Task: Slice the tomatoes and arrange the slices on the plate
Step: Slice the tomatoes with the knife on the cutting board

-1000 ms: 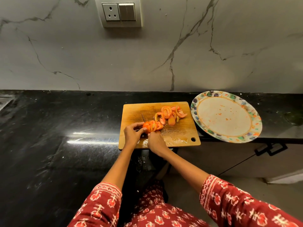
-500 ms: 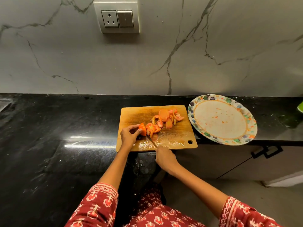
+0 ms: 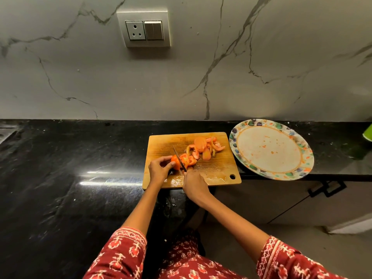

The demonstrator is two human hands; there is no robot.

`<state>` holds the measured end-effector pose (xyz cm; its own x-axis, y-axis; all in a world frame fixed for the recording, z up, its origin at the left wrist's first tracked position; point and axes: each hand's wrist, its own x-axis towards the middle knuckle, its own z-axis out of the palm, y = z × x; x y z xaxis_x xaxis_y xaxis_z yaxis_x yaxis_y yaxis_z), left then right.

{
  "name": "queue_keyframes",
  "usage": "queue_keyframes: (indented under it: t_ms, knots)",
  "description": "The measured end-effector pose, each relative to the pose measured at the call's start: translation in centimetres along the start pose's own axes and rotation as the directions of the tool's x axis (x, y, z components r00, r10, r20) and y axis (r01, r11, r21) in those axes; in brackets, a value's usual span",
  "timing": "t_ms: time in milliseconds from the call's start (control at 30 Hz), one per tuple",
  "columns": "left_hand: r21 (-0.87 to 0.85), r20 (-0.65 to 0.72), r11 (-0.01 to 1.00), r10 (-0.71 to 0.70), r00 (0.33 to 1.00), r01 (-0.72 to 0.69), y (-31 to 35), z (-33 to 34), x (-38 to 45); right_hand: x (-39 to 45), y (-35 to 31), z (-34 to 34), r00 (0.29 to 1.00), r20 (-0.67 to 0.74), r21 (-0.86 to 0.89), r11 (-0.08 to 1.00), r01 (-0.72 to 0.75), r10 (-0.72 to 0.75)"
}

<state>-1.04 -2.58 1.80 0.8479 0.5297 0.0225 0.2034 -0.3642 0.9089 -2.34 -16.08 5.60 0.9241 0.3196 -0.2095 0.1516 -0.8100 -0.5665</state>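
Note:
A wooden cutting board (image 3: pixel 161 143) lies on the black counter. My left hand (image 3: pixel 160 169) pinches the remaining end of a tomato (image 3: pixel 175 161) on the board's near left part. My right hand (image 3: pixel 194 184) grips a knife (image 3: pixel 179 158), its blade standing in the tomato between the held piece and the freshly cut slices (image 3: pixel 189 159). A loose pile of tomato slices (image 3: pixel 206 148) sits toward the board's far right. The round patterned plate (image 3: pixel 271 150) stands right of the board, bearing only juice stains.
The black stone counter (image 3: pixel 70 168) stretches far to the left. A marble wall with a socket (image 3: pixel 144 29) rises behind. The plate overhangs the counter's front edge. A green object (image 3: pixel 368 133) shows at the right edge. Cabinet handles (image 3: pixel 327 188) are below.
The knife, pulled back toward me half a second ago, is again down in the tomato beside my left fingers. The view has dipped slightly.

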Motion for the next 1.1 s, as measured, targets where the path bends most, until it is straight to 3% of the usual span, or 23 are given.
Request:
queue_keyframes:
  t_ms: [433,767,1100]
  knots:
    - [-0.001,0.011,1.000,-0.008,1.000,0.008,-0.3,-0.2,0.3,1.4,-1.7,-0.7,0.996,0.083,-0.013,1.000,-0.019,0.020]
    - [0.004,0.036,1.000,-0.015,0.999,0.014,-0.6,-0.2,0.3,0.9,-0.2,0.9,0.999,0.041,0.006,1.000,0.004,-0.004]
    - [-0.057,0.020,0.998,-0.023,1.000,0.024,-0.9,-0.4,0.3,2.7,-1.7,1.4,0.996,0.089,0.076,0.997,-0.033,0.026]
